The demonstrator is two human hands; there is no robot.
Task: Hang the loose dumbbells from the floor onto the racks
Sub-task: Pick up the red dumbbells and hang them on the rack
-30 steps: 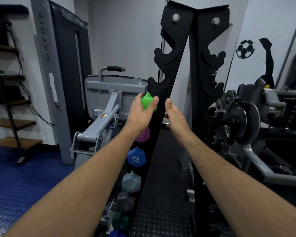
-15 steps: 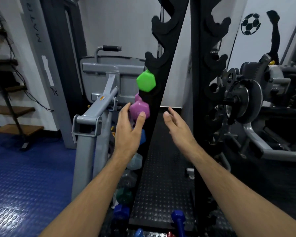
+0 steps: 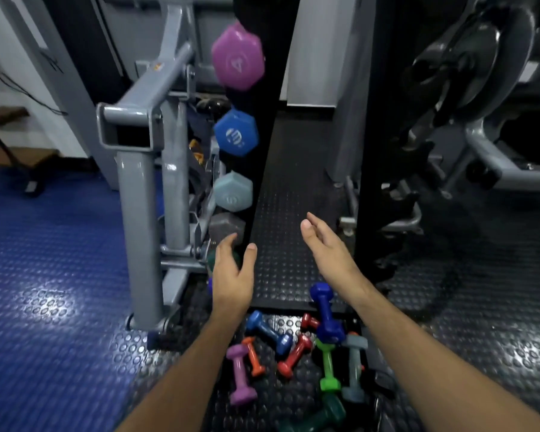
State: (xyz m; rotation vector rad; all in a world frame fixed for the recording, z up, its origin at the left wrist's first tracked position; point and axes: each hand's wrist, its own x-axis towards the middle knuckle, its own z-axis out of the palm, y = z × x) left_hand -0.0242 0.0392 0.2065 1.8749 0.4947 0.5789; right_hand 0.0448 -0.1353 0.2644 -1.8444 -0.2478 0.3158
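Nearest, at the bottom edge: a dark green dumbbell (image 3: 320,414), partly cut off. Just beyond, a loose heap on the studded black floor mat (image 3: 449,307): a purple dumbbell (image 3: 240,374), a small orange dumbbell (image 3: 252,357), a red dumbbell (image 3: 293,355), a bright green dumbbell (image 3: 328,367), a grey-blue dumbbell (image 3: 354,367), a mid-blue dumbbell (image 3: 268,332), and a large dark blue dumbbell (image 3: 326,313) leaning across the others. All still off the rack.

Above the heap, both forearms stretched forward. Left hand (image 3: 233,275) empty, fingers spread and relaxed, held in front of the rack's lower rungs. Right hand (image 3: 326,252) also empty, fingers loosely extended, palm turned inward, well clear of any weight.

Likely handling: rigid, smooth-coated, compact; probably light enough for one hand each, the dark blue one looking heaviest. Coating perhaps a little slick, so best taken by wrapping the narrow middle handle between the hex heads, not by a head. Tangled pieces may roll or knock neighbours when one is lifted; top piece first seems safest.

Further off, the black dumbbell rack (image 3: 264,135) upright with weights already seated, end-on: dark grey hex head (image 3: 226,227), pale grey-blue one (image 3: 233,191), blue one (image 3: 236,132), purple "4" (image 3: 237,56). Beside it a grey machine frame (image 3: 141,194); blue floor (image 3: 44,260) to the left; plate-loaded machine (image 3: 468,57) far right.
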